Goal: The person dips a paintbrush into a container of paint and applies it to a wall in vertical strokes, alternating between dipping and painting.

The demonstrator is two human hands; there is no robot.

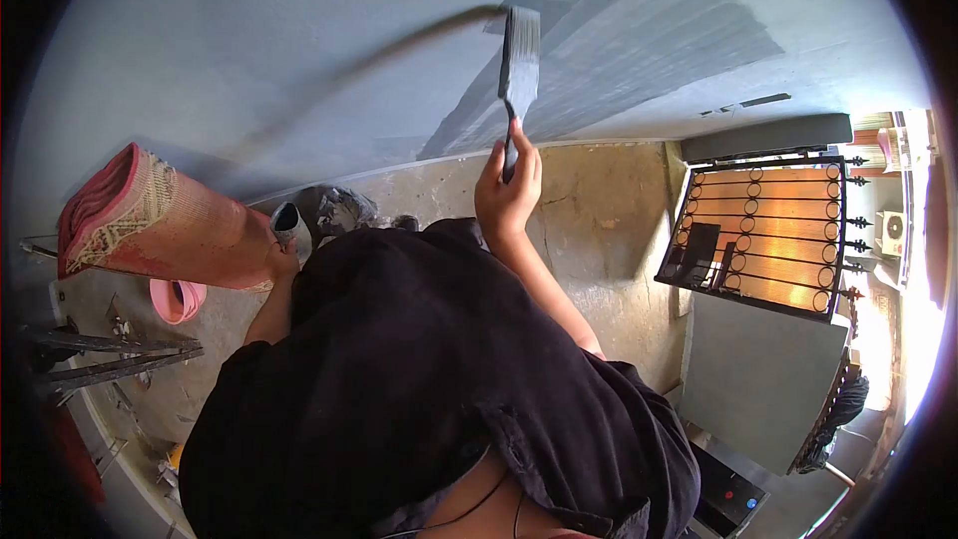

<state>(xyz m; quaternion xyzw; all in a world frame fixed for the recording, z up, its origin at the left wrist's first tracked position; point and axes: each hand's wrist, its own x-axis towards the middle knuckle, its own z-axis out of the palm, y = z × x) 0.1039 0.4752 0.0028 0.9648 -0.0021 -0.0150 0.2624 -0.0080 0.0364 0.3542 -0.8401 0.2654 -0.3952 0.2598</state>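
Note:
My right hand (511,192) is closed around the handle of a wide paintbrush (521,65). Grey paint coats the brush, and its bristle end meets the light grey-blue wall (299,50) beside streaks of darker grey paint (639,60). Low on the left, my left hand (283,265) grips a small paint-smeared cup (288,224); what it contains is too dark to make out. A rolled red and beige rug (170,225) stands just left of that hand. Behind the cup lies a dark, paint-spotted bundle (342,210).
A pink ring-shaped item (178,301) is on the floor below the rug, near dark metal legs (120,359). To the right, a black metal gate (763,235) stands by a grey panel (763,369). The concrete floor (599,210) is stained.

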